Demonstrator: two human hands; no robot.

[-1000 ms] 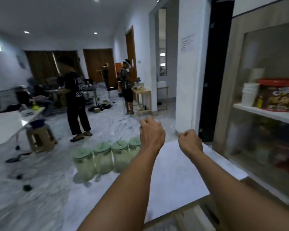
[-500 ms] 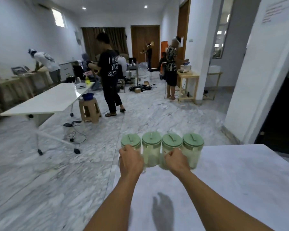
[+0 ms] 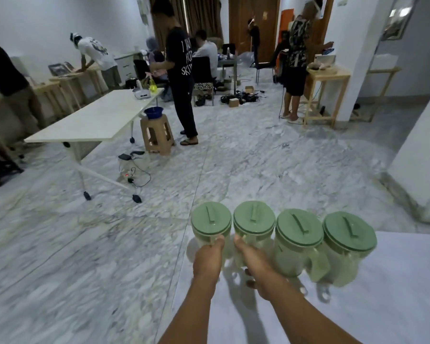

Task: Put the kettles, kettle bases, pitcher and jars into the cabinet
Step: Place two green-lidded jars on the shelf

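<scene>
Several clear jars with green lids stand in a row at the far edge of a white counter [image 3: 358, 314]. My left hand [image 3: 207, 259] is wrapped around the leftmost jar [image 3: 211, 220]. My right hand [image 3: 255, 263] grips the second jar [image 3: 253, 219] beside it. To the right stand the third jar [image 3: 299, 234] and the fourth jar [image 3: 348, 238], untouched. No kettles, bases, pitcher or cabinet are in view.
Beyond the counter lies a marble floor with a white folding table [image 3: 97, 117], a beige stool [image 3: 157, 134] bearing a blue bowl, and cables. Several people stand or sit further back. A white pillar [image 3: 422, 155] rises at the right.
My view has swung left and down from the cabinet to the jars. Both hands, fists in the air a second ago, have reached forward and closed on the two left jars.
</scene>
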